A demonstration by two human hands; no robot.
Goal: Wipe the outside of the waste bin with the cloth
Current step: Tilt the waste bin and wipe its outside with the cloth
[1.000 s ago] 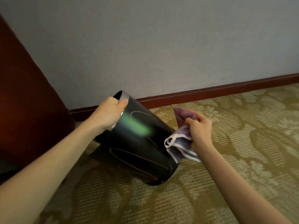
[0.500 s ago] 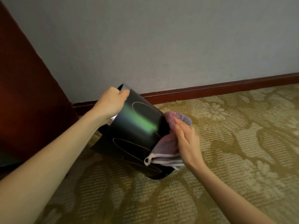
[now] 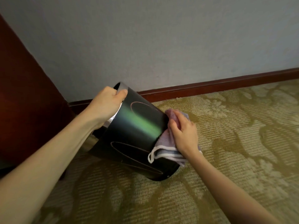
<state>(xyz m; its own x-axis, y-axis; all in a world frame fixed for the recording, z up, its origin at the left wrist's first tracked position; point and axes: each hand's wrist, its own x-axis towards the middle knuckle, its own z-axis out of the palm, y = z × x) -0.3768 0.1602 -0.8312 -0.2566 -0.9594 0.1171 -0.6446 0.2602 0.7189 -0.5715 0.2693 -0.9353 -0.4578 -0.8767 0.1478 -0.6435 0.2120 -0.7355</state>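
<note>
Waste bin [image 3: 137, 136] still tilted, cloth [image 3: 166, 149] (R hand [image 3: 184, 135]) now on side

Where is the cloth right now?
In the head view, the cloth sits right of centre, held by the right hand against the right side of the tilted black waste bin.

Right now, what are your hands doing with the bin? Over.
Left hand grips waste bin rim, bin tilted on carpet. Right hand holds cloth against its side. Dark wood panel close beside it.
</note>
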